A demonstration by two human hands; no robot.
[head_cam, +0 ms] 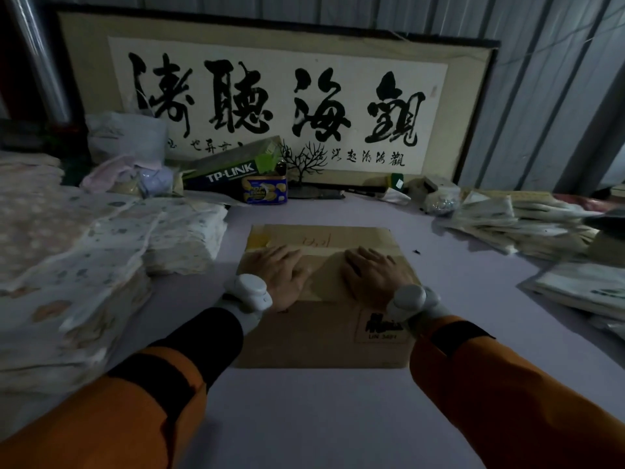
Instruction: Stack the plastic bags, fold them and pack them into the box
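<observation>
cardboard box [324, 333] shut, centre of table [338, 418], left hand [280, 275] & right hand [372, 275] both flat, fingers spread, palms pressing on box top flaps, holding nothing, plastic bags [84, 258] stacked left of box, more bags [527, 221] far right

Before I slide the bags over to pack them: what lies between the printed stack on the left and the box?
Head view: only a bare strip of table separates the printed bag stack from the cardboard box.
</observation>
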